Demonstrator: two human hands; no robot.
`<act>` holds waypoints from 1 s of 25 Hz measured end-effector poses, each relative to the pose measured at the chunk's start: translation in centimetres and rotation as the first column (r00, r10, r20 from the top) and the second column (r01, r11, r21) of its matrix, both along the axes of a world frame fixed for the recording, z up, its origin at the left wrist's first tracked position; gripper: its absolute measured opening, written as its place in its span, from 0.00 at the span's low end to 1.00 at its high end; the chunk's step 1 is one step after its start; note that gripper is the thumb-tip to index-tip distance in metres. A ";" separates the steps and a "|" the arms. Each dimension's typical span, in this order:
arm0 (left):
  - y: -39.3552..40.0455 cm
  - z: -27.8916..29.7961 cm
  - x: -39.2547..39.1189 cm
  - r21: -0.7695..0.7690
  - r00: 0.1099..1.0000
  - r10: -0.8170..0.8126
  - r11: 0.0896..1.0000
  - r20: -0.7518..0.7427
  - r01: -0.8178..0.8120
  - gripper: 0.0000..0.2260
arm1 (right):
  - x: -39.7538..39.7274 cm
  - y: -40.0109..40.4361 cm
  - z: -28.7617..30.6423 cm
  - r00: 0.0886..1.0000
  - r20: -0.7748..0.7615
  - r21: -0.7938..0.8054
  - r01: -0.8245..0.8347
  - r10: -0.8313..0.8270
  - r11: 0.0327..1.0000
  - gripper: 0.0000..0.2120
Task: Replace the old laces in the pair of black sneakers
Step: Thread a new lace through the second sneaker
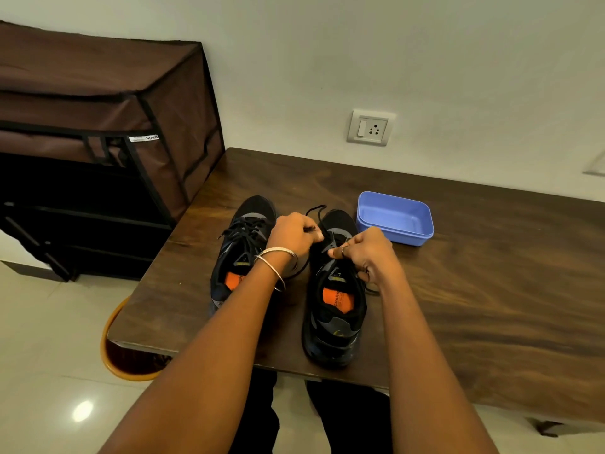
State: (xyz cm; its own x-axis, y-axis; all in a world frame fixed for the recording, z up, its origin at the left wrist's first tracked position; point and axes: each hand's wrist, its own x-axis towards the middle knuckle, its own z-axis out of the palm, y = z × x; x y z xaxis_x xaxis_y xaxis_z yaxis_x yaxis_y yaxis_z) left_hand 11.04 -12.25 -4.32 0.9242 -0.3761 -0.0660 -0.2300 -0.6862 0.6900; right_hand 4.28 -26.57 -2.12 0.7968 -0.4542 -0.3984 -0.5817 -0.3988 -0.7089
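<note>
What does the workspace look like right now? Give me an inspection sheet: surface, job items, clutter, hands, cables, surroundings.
Surface: dark wooden table set against a white wall.
Job items: two black sneakers side by side, toes toward the wall; left sneaker still laced; right sneaker has its black lace being worked near the toe end.
Clutter: blue plastic tub right of the sneakers, nothing seen inside.
Hands: left hand and right hand both pinch the lace over the right sneaker; bangles on the left wrist.
Cables: nothing seen.
Surroundings: brown fabric rack on the left; wall socket; orange bin under the table; tiled floor.
</note>
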 end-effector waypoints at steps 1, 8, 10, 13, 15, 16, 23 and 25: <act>0.0 0.5 -0.3 -0.215 0.997 0.037 0.975 -0.071 -0.051 0.04 | 0.1 -0.1 -0.2 1.000 -0.003 -0.011 0.007 -0.007 1.000 0.16; 0.9 6.1 -0.2 -0.906 0.909 -0.022 0.092 -0.416 -0.412 0.08 | 0.2 0.1 0.0 1.000 -0.011 -0.046 0.028 -0.029 0.999 0.13; 1.1 4.9 -0.6 -0.752 0.954 0.095 0.595 -0.286 -0.285 0.07 | 0.2 -0.1 -0.1 1.000 0.004 -0.037 0.030 -0.030 0.999 0.12; 0.3 1.2 -0.5 -0.017 0.995 -0.073 0.997 -0.070 0.072 0.21 | 0.2 -0.1 -0.2 1.000 0.016 -0.057 0.019 -0.019 0.998 0.10; -0.5 0.5 -0.5 0.243 0.988 -0.154 0.957 -0.026 0.156 0.24 | 0.2 -0.2 -0.3 1.000 0.020 -0.069 0.022 -0.021 0.997 0.08; -0.8 0.7 -0.6 0.264 0.990 -0.140 0.955 -0.003 0.136 0.22 | 0.2 -0.2 -0.3 1.000 0.020 -0.068 0.022 -0.020 0.997 0.08; -1.5 0.5 -1.1 0.241 0.975 -0.091 0.970 0.204 0.040 0.21 | 0.1 0.0 -0.2 0.999 0.020 -0.052 0.030 -0.029 0.998 0.08; -1.7 0.4 -1.2 0.216 0.971 -0.107 0.975 0.214 0.060 0.19 | 0.1 -0.1 -0.3 0.999 0.029 -0.066 0.039 -0.037 0.997 0.09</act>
